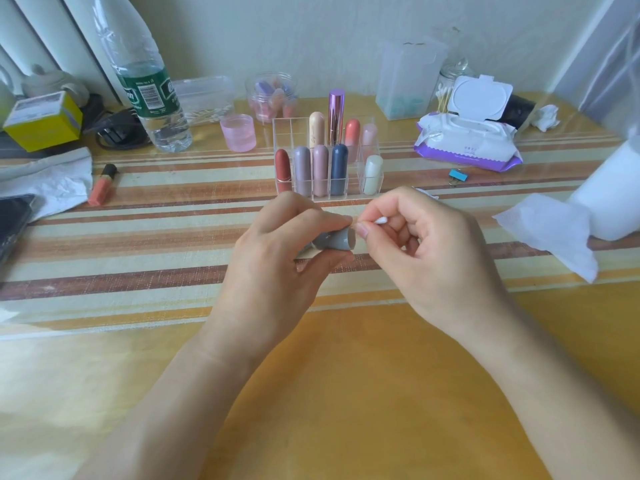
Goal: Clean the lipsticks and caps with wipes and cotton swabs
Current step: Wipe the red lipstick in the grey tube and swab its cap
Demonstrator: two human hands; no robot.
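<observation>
text: none legible | water bottle label (148,91): barcode, print blurred | wipes pack (467,148): print too small

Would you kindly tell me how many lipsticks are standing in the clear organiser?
9. Front row: red, lilac, mauve, navy, white. Back row: beige, metallic purple, coral, pale pink. Others may be hidden behind.

Counted nine lipsticks (339,164) upright in one clear organizer (284,134) at upper centre: five in the front row, four behind. Found one more, an orange lipstick (103,186), lying at left, and one grey lipstick tube (335,241) at centre. Also tallied one cotton swab (381,221), one wipes pack (467,142) at upper right, one water bottle (149,84) at upper left, one pink cup (238,132), one blue binder clip (456,174).
</observation>
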